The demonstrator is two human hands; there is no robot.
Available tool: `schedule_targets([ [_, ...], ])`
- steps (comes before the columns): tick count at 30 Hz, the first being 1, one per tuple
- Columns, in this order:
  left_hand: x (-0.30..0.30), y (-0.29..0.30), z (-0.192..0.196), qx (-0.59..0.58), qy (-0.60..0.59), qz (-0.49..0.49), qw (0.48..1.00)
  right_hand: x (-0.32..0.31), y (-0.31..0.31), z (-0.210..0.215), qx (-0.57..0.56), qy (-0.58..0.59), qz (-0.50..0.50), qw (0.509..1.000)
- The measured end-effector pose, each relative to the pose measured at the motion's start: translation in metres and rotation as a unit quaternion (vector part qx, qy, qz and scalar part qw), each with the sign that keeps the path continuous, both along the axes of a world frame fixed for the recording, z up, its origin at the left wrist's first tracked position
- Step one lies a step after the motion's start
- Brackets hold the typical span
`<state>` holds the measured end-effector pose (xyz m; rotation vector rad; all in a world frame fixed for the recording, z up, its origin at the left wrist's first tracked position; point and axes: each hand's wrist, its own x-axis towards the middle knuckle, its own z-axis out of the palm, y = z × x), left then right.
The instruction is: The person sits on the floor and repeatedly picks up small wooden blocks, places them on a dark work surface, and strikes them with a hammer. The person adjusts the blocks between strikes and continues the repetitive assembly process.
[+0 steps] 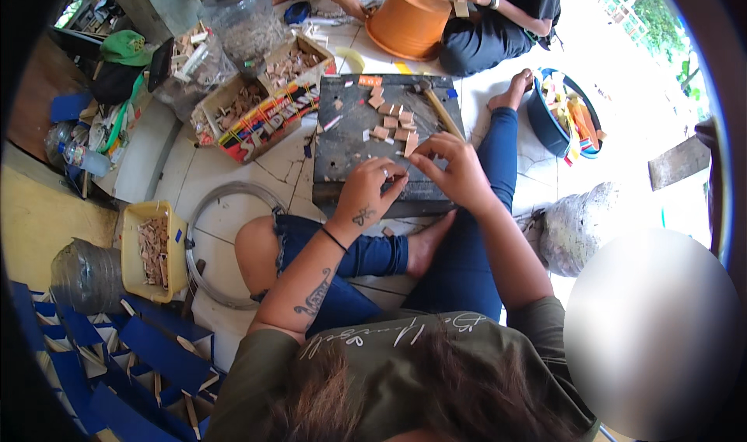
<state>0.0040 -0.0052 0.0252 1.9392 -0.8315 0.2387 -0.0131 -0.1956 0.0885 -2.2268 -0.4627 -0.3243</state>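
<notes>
My left hand (372,187) is closed over the near part of a dark work board (331,142), thumb and fingertips pinched together. Whatever lies in that pinch is too small to make out. Just to its right, my right hand (455,170) pinches the near end of a small wooden block (411,144). Several similar wooden pieces (380,132) lie loosely grouped on the board beyond my fingers. A hammer (440,109) with a wooden handle rests along the board's right side, its head toward the far edge.
Divided cardboard box (268,121) of wood pieces, far left; yellow bin (177,249) and wire coil (192,243), left. Blue folder-like pieces (167,345) crowd the lower left. Blue tub (554,127) stands right. Beyond the board, two people sit by an orange bucket (410,22).
</notes>
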Motion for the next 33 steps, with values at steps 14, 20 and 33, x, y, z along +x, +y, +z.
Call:
schedule_targets([
  [14, -0.007, -0.004, -0.022, -0.017, -0.037, 0.045, 0.998, -0.022, 0.008, -0.034, 0.062, 0.042, 0.009, 0.997],
  [20, -0.007, -0.002, -0.018, 0.028, -0.028, 0.052, 0.998, -0.019, 0.017, -0.043, 0.094, -0.018, 0.002, 0.995],
  [33, -0.057, 0.067, 0.137, -0.227, -0.326, 0.222, 0.891, -0.034, -0.018, -0.057, 0.27, 0.02, -0.148, 0.951],
])
